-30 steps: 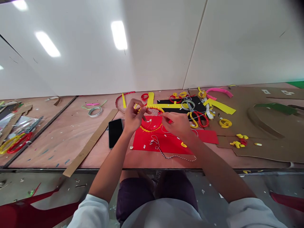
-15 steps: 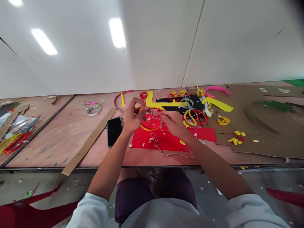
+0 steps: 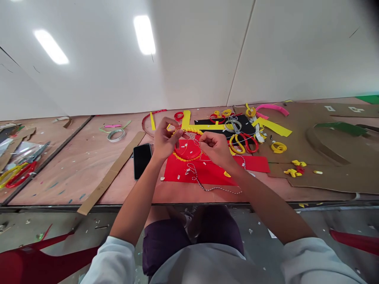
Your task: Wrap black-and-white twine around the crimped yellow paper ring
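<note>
- Left hand (image 3: pixel 167 138): fingers closed, pinching the upper left of the yellow ring (image 3: pixel 188 130), a bobbled foam band.
- Right hand (image 3: pixel 214 148): fingers (image 3: pixel 204 138) curled and closed beside the ring's upper right; could not tell whether they gripped the ring, the twine or both.
- Ring lay between the hands, its top arc at the fingers, its lower arc below them and clear of both hands, around a red disc (image 3: pixel 186 149). Could not tell whether it touched the red foam sheet (image 3: pixel 177 175) beneath.
- Black-and-white twine (image 3: pixel 207 188) ran from the hands down across the sheet in loose loops.
- Phone (image 3: pixel 142 161) lay just left of the left wrist, on the plywood table (image 3: pixel 74 173).
- Scissors (image 3: pixel 243 143), with red and yellow handles, lay on a black sheet (image 3: pixel 237 123), right of the right hand.
- Cardboard strip (image 3: pixel 111 173) lay left of the phone.
- Against the earlier frame: right fingers had gone from loosely spread to tightly curled, and had moved nearer the left hand.
- Left hand's pinch looked about the same.
- Whole scene sat slightly higher in view.
</note>
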Motion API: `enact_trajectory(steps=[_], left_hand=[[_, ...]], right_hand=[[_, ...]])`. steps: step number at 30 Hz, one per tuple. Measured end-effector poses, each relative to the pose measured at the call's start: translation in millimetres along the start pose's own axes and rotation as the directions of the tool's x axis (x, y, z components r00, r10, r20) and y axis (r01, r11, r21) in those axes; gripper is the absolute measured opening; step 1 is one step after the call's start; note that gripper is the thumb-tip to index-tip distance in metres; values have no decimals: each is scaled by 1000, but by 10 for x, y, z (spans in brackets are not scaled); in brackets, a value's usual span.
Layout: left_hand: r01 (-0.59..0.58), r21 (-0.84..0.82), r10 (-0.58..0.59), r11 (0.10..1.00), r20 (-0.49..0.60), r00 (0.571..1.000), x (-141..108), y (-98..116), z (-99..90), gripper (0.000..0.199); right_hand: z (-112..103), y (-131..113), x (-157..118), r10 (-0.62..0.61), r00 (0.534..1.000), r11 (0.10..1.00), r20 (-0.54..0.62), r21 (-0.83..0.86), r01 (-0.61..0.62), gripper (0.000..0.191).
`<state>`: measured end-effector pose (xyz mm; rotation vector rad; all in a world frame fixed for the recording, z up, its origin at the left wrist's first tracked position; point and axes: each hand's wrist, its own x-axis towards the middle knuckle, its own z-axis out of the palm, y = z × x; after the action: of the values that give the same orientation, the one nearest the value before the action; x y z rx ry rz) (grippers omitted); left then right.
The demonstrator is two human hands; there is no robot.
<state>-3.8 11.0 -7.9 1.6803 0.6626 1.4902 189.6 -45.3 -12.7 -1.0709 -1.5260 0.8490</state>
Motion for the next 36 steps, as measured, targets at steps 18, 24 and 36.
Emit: enact_trajectory(steps=[18, 24, 36], left_hand=[[-42, -46, 35, 998, -146, 989, 75, -23, -138, 38], [-55, -51, 47, 997, -143, 989, 63, 22, -110, 42], [-95, -53, 86, 994, -159, 984, 57, 39, -136, 32]], right_hand=[[-465, -154, 108, 129, 961, 867, 245, 442, -229, 14], [-573, -129, 113, 114, 903, 894, 414, 354, -275, 20], [-491, -34, 145, 149, 920, 875, 363, -481, 48, 37]])
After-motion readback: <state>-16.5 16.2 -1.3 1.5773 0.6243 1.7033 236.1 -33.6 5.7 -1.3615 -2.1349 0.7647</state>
